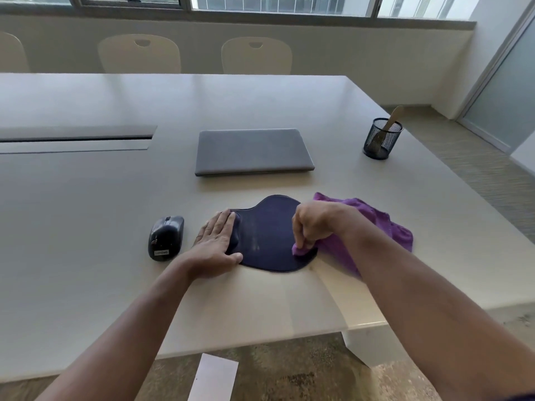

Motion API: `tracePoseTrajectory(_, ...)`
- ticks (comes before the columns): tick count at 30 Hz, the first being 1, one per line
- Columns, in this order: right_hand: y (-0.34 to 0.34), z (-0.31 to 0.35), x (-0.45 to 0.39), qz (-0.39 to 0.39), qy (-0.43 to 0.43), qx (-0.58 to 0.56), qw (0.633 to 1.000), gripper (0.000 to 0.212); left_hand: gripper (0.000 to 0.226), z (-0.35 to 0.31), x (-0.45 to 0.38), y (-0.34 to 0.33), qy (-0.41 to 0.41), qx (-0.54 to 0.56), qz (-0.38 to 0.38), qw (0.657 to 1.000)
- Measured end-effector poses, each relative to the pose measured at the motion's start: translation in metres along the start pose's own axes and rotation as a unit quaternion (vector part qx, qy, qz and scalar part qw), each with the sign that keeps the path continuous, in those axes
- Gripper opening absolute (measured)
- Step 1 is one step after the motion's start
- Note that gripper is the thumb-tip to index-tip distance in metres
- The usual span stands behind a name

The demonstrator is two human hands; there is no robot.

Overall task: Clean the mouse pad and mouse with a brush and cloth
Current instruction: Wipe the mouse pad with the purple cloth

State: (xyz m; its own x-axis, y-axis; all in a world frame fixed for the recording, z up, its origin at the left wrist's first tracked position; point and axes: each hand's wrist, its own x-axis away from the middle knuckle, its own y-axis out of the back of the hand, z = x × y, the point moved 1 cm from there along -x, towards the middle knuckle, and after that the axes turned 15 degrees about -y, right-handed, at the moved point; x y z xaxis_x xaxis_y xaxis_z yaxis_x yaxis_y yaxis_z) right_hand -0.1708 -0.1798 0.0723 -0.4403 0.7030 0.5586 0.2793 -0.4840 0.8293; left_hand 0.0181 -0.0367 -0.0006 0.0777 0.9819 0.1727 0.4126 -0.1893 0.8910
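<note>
A dark navy mouse pad (267, 233) with a raised wrist rest lies on the white table. My left hand (215, 246) rests flat on its left edge and wrist rest, fingers spread. My right hand (314, 225) pinches a corner of a purple cloth (373, 224) against the pad's right side; most of the cloth trails off the pad to the right. A dark mouse (165, 237) sits on the table left of the pad, apart from my hands. The wooden handle of a brush (393, 117) sticks out of a black mesh cup (381, 138) at the far right.
A closed grey laptop (253, 151) lies behind the pad. The table (86, 227) has a cable slot (75, 138) at the left; its near edge and right corner are close. Chairs (256, 55) stand along the far side. A white paper strip (214, 377) lies on the floor.
</note>
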Motion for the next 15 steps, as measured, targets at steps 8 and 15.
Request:
tracePoseTrajectory(8,0.003,-0.016,-0.030,-0.197,-0.055,-0.137,0.969,0.018,0.092,0.000,0.000,-0.001,0.000,-0.002,-0.003,1.000)
tracePoseTrajectory(15,0.005,-0.013,-0.034,-0.128,-0.049,-0.129,0.982,0.012,0.092,-0.002,0.001,0.001,-0.001,-0.003,-0.004,1.000)
